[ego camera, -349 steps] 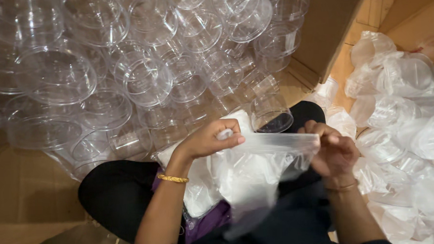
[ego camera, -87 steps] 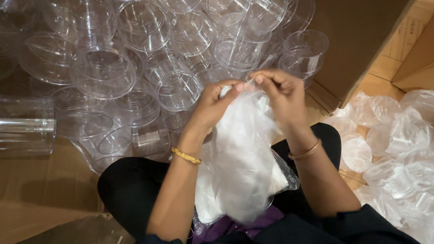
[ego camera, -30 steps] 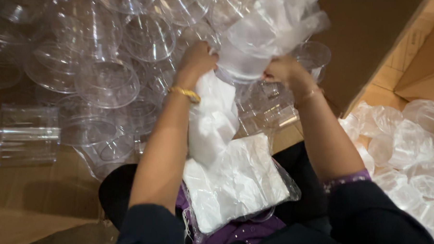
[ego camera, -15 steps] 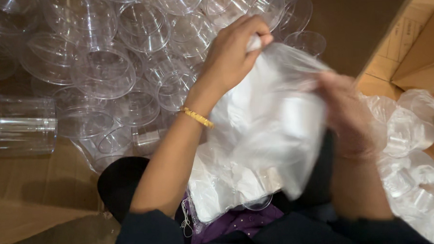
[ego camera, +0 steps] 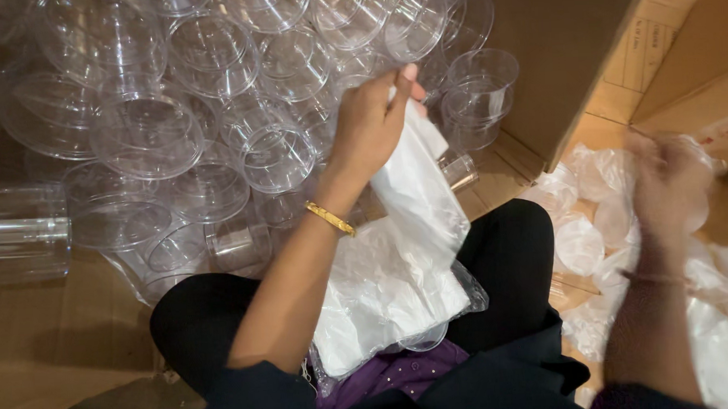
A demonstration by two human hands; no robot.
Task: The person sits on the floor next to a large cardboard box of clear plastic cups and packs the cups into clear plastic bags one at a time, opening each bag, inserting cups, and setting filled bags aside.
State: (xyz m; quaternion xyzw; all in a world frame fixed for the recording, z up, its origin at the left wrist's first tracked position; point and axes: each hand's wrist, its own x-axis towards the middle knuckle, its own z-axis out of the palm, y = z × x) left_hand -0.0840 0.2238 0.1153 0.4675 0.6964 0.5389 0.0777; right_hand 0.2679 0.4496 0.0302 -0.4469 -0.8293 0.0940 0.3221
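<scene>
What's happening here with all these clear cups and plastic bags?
A person sits cross-legged on cardboard. Their left hand lifts a thin white plastic bag off a stack of bags in their lap. Their right hand, blurred with motion, is out over a pile of bagged containers on the right. A heap of bare clear plastic containers lies in front, beside a brown cardboard box.

You see warm, soft light; your right hand (ego camera: 670,186) is motion-blurred, and glare glints on the clear cups (ego camera: 207,113).
</scene>
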